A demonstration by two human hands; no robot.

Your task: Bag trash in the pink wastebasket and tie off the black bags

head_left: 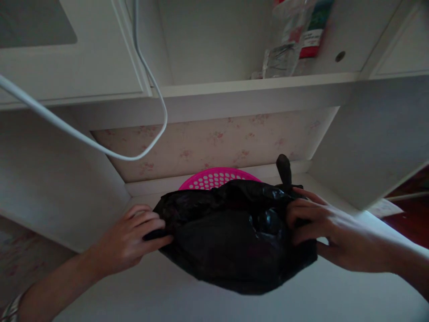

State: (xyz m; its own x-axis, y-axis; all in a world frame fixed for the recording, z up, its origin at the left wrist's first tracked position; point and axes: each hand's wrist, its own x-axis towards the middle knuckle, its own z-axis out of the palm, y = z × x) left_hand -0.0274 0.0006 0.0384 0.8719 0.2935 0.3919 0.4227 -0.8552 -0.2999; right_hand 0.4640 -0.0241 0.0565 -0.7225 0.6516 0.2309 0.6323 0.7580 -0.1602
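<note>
A black plastic bag [228, 250] is stretched between my two hands, its mouth partly spread at the top. My left hand [130, 237] pinches the bag's left edge between thumb and fingers. On the other side, my right hand [318, 228] grips the right edge, with a dark twist of the bag sticking up beside it. Behind the bag stands a bright pink perforated basket [219, 176], of which only the upper rim shows. The bag hides the rest of the basket, and I cannot tell what is inside the bag.
A white cable [127, 157] loops down across the upper left. Clear plastic bottles [284, 53] stand on the shelf [234, 89] above. White panels [372, 143] flank the recess, with flowered wallpaper [217, 138] at the back and a white surface [161, 299] below.
</note>
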